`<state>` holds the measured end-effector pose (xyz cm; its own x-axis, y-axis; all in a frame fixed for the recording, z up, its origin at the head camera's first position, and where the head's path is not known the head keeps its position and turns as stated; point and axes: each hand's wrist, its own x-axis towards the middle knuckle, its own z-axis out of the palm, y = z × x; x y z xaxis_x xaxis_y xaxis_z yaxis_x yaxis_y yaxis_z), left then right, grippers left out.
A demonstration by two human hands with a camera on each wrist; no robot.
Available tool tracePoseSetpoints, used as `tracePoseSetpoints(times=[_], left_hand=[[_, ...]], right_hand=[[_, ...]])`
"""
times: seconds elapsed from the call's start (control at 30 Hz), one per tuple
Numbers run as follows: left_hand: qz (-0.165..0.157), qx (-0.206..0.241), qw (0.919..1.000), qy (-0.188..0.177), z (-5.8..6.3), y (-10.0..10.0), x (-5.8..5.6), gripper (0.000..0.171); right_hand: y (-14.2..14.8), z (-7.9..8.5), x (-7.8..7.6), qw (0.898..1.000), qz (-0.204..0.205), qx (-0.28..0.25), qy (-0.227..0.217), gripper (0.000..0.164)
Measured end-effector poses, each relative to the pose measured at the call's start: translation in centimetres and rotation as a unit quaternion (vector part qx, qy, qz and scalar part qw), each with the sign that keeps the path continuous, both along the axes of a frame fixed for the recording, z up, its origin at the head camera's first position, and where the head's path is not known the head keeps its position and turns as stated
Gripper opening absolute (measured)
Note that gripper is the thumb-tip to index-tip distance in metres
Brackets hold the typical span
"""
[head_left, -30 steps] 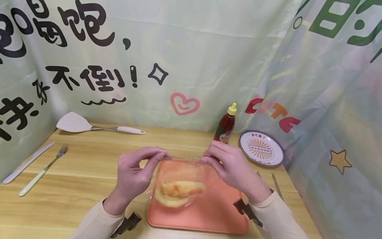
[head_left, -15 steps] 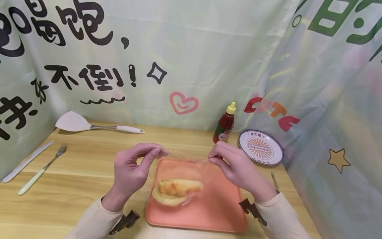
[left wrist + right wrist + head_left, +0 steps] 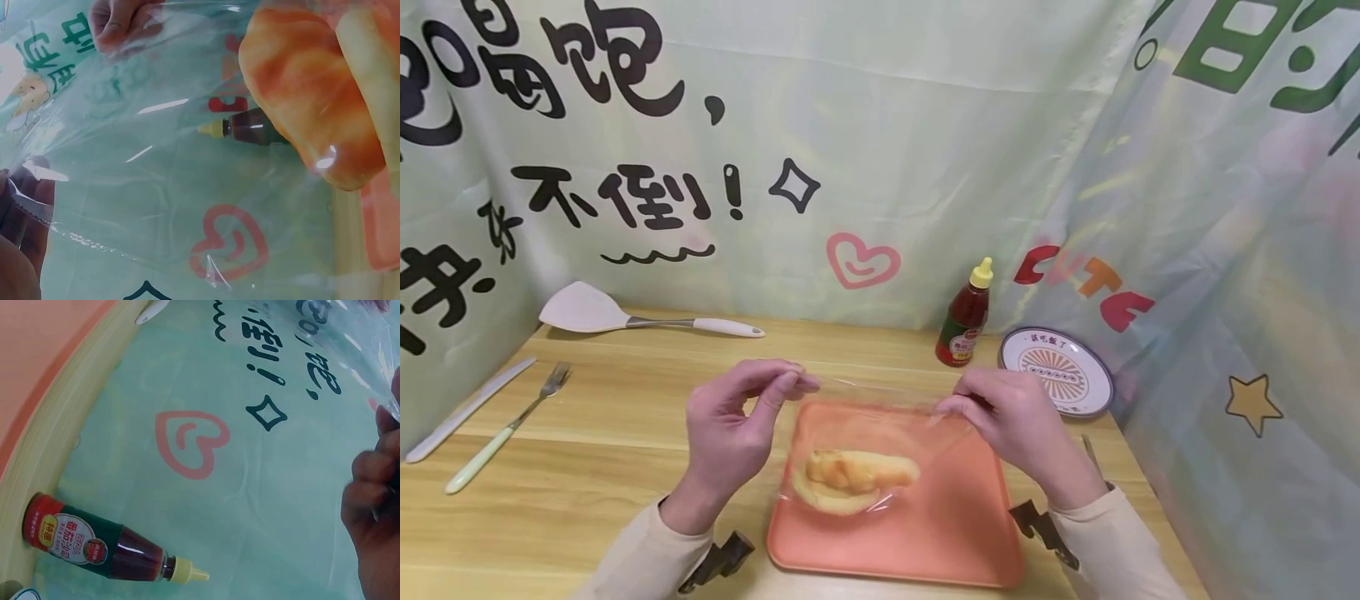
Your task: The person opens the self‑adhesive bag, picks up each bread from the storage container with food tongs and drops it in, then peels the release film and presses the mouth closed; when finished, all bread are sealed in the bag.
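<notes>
A clear plastic bag (image 3: 880, 395) hangs upright between both hands above a coral tray (image 3: 955, 542). Inside it lies a bun (image 3: 861, 472), golden brown on top with a paler part beneath, also large in the left wrist view. My left hand (image 3: 736, 429) pinches the bag's upper left edge between thumb and fingers. At the upper right edge, my right hand (image 3: 1011, 425) pinches the film with curled fingers. The film is spread wide between them, with glare streaks across it in the left wrist view. The bun overlaps the tray in the head view.
Behind the right hand stands a ketchup bottle (image 3: 964, 321), beside a patterned plate (image 3: 1056, 371). A white spatula (image 3: 651, 317) lies at the back left, and a knife (image 3: 471, 408) and a fork (image 3: 508, 429) at the left. Printed cloth (image 3: 880, 167) walls the table.
My right hand has moved to the right, away from the left, so the bag's top edge is stretched wider. The ketchup bottle's label has come into fuller view.
</notes>
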<state>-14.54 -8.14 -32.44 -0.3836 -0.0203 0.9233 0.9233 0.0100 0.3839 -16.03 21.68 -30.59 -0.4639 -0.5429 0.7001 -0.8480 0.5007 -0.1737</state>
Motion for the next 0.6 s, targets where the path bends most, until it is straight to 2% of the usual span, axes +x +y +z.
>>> tracePoseSetpoints(times=[0.2,0.33,0.5,0.6], left_hand=[[-0.008,0.0,0.9989,-0.047,-0.12,-0.26,0.18,0.007],[-0.005,-0.014,0.9988,-0.047,-0.29,-0.52,0.02,0.008],[0.002,-0.027,0.9987,-0.043,-0.44,-0.81,-0.15,0.011],[0.003,-0.026,0.9984,-0.05,-0.45,-0.89,-0.05,0.01]], right_hand=[[0.63,-0.1,-0.01,0.998,0.039,-0.004,-0.05,0.03],[0.86,-0.09,0.11,0.997,0.045,0.0,-0.058,0.032],[0.99,-0.12,0.45,0.995,0.049,-0.026,-0.083,0.005],[0.8,-0.16,0.65,0.993,0.043,-0.055,-0.096,0.021]])
